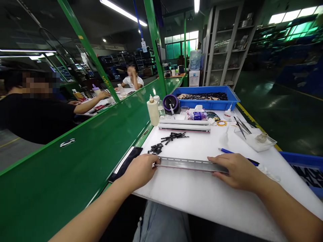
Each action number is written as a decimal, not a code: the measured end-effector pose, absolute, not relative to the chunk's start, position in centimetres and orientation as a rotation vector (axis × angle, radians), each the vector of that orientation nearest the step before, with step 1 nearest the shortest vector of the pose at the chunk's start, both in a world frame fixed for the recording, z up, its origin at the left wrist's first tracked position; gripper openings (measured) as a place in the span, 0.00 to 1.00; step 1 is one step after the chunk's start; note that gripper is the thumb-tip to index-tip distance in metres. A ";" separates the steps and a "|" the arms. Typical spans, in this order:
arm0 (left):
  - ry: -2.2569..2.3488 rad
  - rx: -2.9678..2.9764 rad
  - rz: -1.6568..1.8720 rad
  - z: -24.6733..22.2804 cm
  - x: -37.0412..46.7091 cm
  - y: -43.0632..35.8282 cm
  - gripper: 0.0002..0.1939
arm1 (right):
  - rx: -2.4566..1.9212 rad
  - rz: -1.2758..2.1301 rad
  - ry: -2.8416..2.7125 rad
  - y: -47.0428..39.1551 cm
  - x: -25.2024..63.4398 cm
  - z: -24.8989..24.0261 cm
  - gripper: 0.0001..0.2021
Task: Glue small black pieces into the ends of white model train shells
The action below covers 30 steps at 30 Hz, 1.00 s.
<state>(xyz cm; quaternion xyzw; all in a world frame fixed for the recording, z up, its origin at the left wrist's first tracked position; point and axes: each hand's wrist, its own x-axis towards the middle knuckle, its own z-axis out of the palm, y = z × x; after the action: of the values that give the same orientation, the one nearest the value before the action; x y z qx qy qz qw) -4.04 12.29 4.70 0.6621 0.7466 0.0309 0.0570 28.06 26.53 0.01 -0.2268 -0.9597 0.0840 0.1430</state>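
Observation:
A long silver metal strip [186, 164] with a row of slots along its far edge lies crosswise between my hands, above the white table [176, 188]. My left hand [142, 169] grips its left end between thumb and fingers. Its right end is pinched by my right hand [233, 169], thumb on the near side. Just beyond the strip are two loose piles of small black pieces [174, 136]. Farther back, white bars [184, 127] lie side by side. A blue pen [227, 151] rests beyond my right hand, partly hidden by it.
A blue bin [209, 105] of dark pieces stands at the back, with a cream bottle [152, 112] to its left. Tweezers [242, 127] and a tray [259, 139] lie right. A dark phone-like slab [126, 163] borders the green partition [75, 158]. People sit beyond it.

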 end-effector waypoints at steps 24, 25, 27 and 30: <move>1.771 1.241 1.413 7.3 2.8 12.7 0.33 | -0.596 1.387 -1.758 16.8 16.5 3.6 0.12; 1.876 1.284 1.353 7.8 3.0 13.0 0.29 | -0.578 1.343 -1.832 17.1 16.5 3.8 0.13; 2.039 1.457 1.178 9.3 2.0 13.1 0.24 | -0.605 1.178 -2.069 19.4 18.3 4.2 0.19; 2.145 1.753 0.723 10.9 -1.0 12.7 0.25 | -0.902 1.001 -2.424 25.1 23.1 4.4 0.14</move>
<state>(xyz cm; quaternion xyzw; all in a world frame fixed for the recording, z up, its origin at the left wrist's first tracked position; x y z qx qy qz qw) -1.04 12.66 10.85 0.6064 0.7419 0.2500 0.1391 23.08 25.10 4.39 -0.3199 -0.8592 0.3548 0.1830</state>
